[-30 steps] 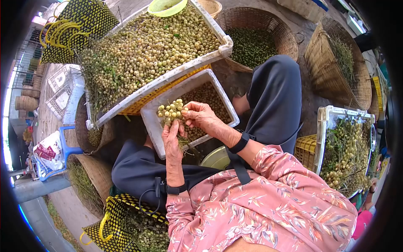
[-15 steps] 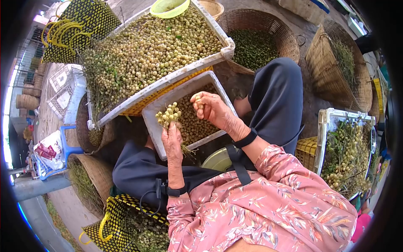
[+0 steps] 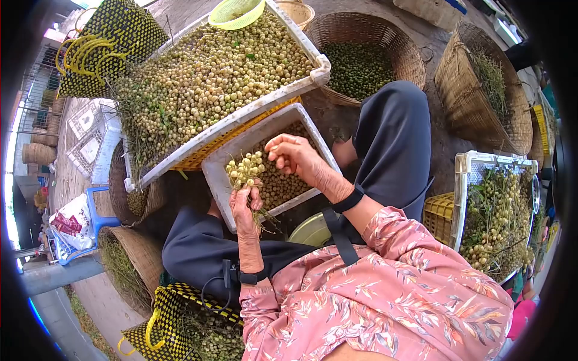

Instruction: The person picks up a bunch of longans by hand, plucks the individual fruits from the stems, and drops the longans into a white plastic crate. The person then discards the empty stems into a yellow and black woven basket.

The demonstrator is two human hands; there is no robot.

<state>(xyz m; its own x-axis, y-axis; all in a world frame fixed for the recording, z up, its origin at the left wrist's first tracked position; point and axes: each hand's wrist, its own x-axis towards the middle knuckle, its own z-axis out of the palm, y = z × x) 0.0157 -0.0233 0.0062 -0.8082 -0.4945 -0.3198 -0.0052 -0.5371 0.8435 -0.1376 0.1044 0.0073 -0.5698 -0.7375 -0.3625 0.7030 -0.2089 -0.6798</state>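
My left hand (image 3: 244,207) is closed around the stems of a bunch of small round yellow-brown fruits (image 3: 245,169), with thin stalks poking out below the fist. To the right of the bunch, my right hand (image 3: 295,157) has loosely bent fingers with a gap between them, their tips close to the fruits. I see nothing held in it. Under both hands, a white foam box (image 3: 220,162) contains loose fruits (image 3: 283,189) of the same kind, partly hidden by the hands.
A large white tray (image 3: 223,129) heaped with fruits rests on a yellow crate beyond the box, bearing a yellow-green colander (image 3: 236,13). Around me stand wicker baskets (image 3: 415,60), a black-and-yellow woven bag (image 3: 158,325) and a white crate (image 3: 462,198) of fruit on stems.
My right hand has moved slightly left toward the bunch, and its fingers have loosened from a pinch. The bunch in my left hand has shifted a little and turned.
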